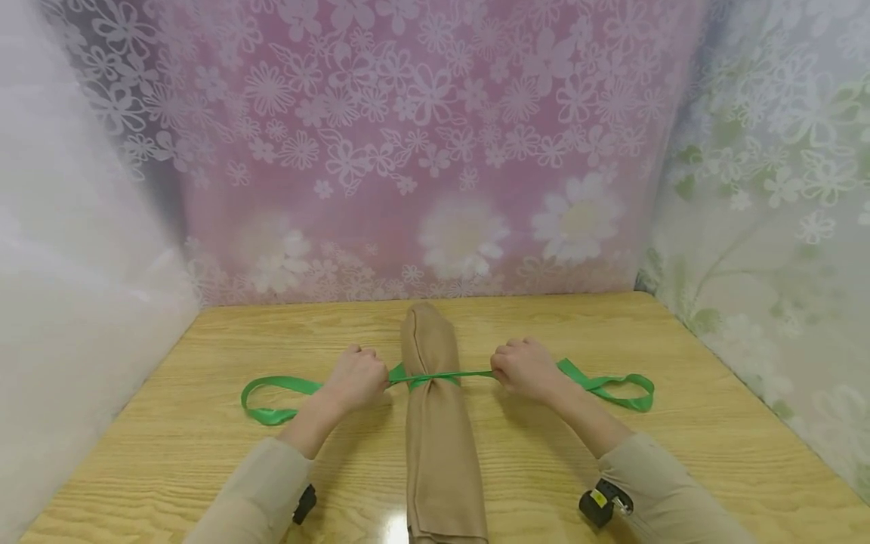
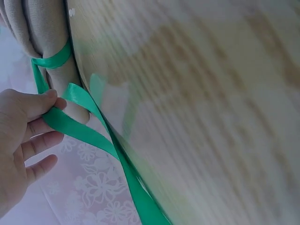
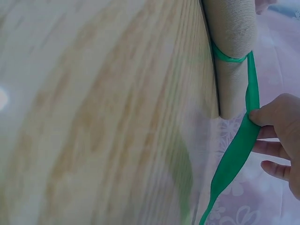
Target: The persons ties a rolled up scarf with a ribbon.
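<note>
A long tan roll of cloth [image 1: 442, 453] lies lengthwise on the wooden table, with a green ribbon [image 1: 469, 373] wrapped around it and crossed on top. To its left, my left hand [image 1: 359, 372] pinches one end of the ribbon between thumb and forefinger, as the left wrist view shows. On the other side my right hand [image 1: 526, 368] pinches the opposite end between thumb and fingers. Between the hands the ribbon runs taut across the roll. Its loose tails curl on the table beyond each hand. In the right wrist view the ribbon [image 3: 234, 154] hangs flat below the thumb.
The wood-grain table [image 1: 544, 483] extends on both sides of the roll. A pink flowered curtain [image 1: 435, 151] stands behind it, with pale sheets at left and right. Black wrist devices [image 1: 598, 508] sit under the sleeves.
</note>
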`<control>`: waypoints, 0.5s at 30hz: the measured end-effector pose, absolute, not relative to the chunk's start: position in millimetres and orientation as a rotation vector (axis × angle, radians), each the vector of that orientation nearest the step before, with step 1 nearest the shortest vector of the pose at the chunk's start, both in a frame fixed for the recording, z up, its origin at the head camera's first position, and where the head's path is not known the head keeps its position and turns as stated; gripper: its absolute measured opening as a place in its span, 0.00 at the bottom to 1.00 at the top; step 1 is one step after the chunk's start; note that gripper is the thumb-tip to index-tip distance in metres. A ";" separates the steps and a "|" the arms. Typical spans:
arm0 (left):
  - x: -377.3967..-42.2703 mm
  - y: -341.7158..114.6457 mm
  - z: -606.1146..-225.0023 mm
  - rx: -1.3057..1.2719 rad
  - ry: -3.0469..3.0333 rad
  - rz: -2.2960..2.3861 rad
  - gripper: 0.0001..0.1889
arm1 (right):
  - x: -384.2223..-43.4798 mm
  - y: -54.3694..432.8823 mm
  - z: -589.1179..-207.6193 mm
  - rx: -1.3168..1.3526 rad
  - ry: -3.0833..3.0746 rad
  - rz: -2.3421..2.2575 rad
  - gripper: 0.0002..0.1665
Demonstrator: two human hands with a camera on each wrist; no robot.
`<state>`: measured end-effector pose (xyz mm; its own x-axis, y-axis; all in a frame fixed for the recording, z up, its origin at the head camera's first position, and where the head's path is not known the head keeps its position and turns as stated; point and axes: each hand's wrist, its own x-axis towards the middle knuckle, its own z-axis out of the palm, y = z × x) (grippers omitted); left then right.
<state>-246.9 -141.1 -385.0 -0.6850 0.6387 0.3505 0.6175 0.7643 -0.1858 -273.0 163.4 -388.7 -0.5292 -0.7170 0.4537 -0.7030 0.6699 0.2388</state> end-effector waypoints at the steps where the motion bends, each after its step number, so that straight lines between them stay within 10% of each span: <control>1: -246.7 -141.7 -385.7 -0.953 -2.571 0.077 0.23 | -272.9 163.2 -389.0 1.099 -2.366 -0.038 0.16; 15: -244.9 -138.6 -382.7 -0.966 -2.528 0.108 0.29 | -267.9 165.4 -382.4 1.102 -2.504 -0.095 0.16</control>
<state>-244.9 -138.6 -382.7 -0.6649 0.6520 0.3644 0.6184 0.7542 -0.2210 -267.9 165.4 -382.4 -0.6085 -0.7204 0.3329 -0.6930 0.6867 0.2195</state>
